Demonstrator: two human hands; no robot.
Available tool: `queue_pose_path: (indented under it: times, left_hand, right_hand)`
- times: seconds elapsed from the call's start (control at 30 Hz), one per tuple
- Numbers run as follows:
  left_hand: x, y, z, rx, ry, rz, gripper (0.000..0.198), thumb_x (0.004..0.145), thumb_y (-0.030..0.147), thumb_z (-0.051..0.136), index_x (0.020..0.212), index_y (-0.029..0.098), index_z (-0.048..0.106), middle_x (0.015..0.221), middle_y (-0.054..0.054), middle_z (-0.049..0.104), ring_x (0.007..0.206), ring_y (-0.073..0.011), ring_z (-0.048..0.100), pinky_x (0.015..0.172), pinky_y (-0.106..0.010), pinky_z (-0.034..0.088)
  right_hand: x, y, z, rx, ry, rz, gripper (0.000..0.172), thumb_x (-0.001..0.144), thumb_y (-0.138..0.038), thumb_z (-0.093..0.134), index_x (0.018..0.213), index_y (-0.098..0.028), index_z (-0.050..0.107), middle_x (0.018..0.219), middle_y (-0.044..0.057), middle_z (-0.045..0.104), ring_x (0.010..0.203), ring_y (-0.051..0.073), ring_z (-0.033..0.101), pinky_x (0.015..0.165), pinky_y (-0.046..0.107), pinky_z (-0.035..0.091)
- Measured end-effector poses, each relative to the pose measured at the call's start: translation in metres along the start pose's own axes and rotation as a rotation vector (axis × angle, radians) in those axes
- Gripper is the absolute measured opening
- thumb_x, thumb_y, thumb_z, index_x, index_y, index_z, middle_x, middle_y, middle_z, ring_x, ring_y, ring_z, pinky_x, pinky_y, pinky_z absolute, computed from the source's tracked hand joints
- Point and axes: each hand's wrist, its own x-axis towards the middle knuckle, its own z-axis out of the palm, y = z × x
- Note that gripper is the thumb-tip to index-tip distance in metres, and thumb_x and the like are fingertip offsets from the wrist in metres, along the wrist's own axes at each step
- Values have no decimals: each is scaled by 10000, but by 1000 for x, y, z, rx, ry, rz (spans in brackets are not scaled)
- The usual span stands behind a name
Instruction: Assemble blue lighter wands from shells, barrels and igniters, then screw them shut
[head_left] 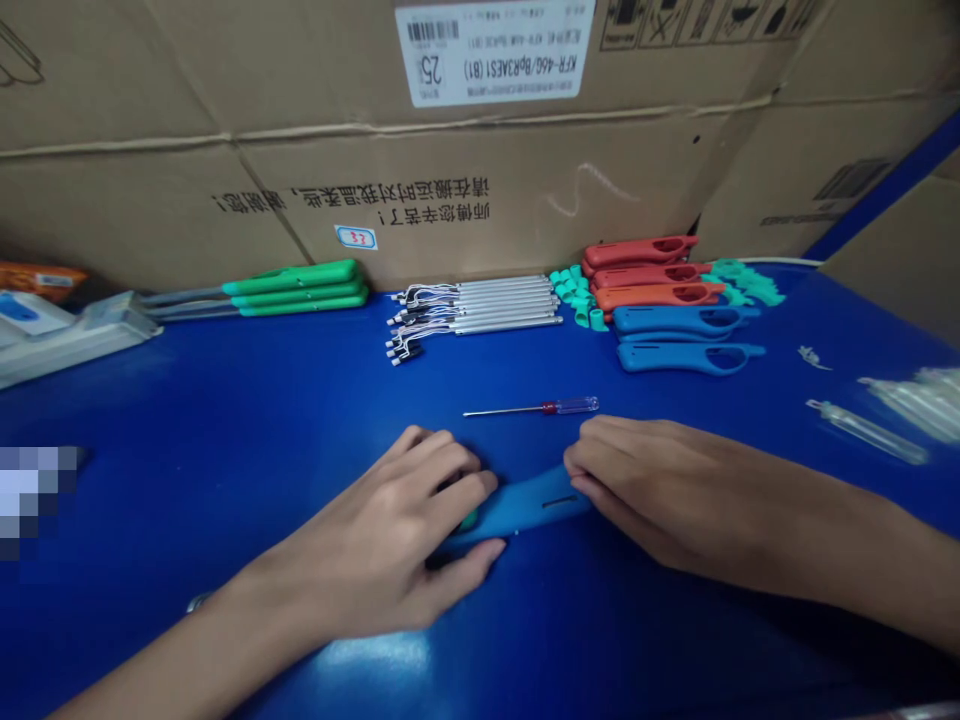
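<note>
A blue plastic handle (517,505) lies flat on the blue work table (225,420), directly in front of the wearer and between both hands; its long axis runs left to right, rising slightly toward the right end; the left hand (367,540) is closed over the left end, fingers curled across the top and thumb along the near edge, covering that end from view; a small green part (469,520) shows at the fingertips; the right hand (637,490) holds the right end in a closed pinch, fingertips pressed against it; neither hand is clearly nearer, though the left covers more of the handle; a small screwdriver (555,406) lies just beyond, well within reach of both hands; farther back stand red handles (637,270), blue handles (686,340), metal rods with wire ends (472,315) and green strips (292,285), ranged along a cardboard box (480,190)
</note>
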Motion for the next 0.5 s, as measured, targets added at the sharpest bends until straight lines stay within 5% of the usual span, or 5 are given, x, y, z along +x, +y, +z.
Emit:
queue_pose_path:
  times: [0.27,0.5]
  left_hand:
    - [-2,2,3,0,20,14,240,900,292,558,1087,151,609,972,-83,628,915,-225,582,877,-429,443]
    - [-1,1,1,-2,-3,8,250,904,319,553,1087,162,619,973,-81,629,916,-223,580,881,-425,438]
  right_hand:
    - [3,-7,13,-206,60,16,202,885,-74,479,738,-211,495,727,16,532,664,197,494,646,335,373]
    - [5,-7,-1,-41,86,53,193,955,-197,423,779,-202,502,748,11,558,688,172,531,677,314,406]
